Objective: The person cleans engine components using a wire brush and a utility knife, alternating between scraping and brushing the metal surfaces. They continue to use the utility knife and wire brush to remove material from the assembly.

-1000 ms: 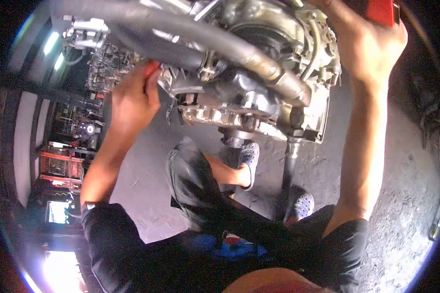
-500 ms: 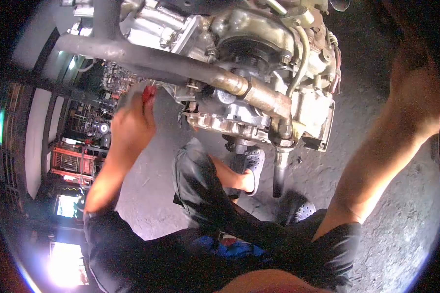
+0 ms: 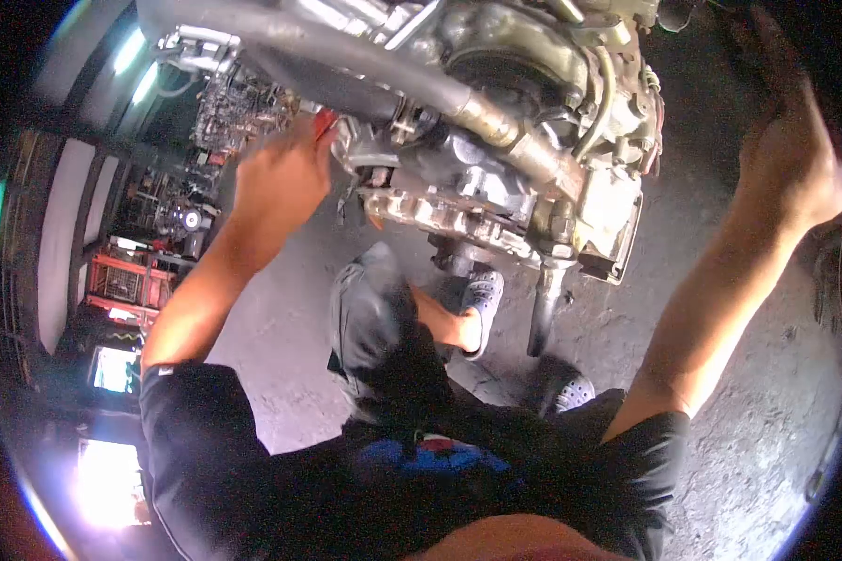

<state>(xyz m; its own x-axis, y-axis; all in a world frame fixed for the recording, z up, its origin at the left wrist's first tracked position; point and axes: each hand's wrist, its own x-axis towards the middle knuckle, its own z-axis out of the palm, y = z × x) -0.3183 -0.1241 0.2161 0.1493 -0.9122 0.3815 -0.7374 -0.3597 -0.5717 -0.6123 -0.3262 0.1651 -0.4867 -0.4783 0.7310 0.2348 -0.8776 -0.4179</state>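
My left hand (image 3: 285, 182) is closed around a small red item (image 3: 325, 124), whose kind I cannot tell. It is raised at the left side of a bare metal engine (image 3: 496, 187), close to the engine's lower left corner. A thick dark pipe (image 3: 346, 65) runs slantwise across the engine to a worn metal fitting (image 3: 543, 164). Below that fitting a dark rod (image 3: 544, 313) points down. My right hand (image 3: 795, 178) is stretched out at the far right, apart from the engine, its fingers lost in shadow.
Grey rough floor (image 3: 281, 374) lies below the engine. My feet in pale clogs (image 3: 482, 309) are under it. To the left, many metal parts (image 3: 243, 103) are piled up, and a red metal rack (image 3: 126, 280) stands by the wall. Bright openings (image 3: 110, 481) glare at the lower left.
My left hand with the red item has moved up and right, nearer the engine. My right hand has come further into view. The camera view has shifted, and the pipe now appears further right.
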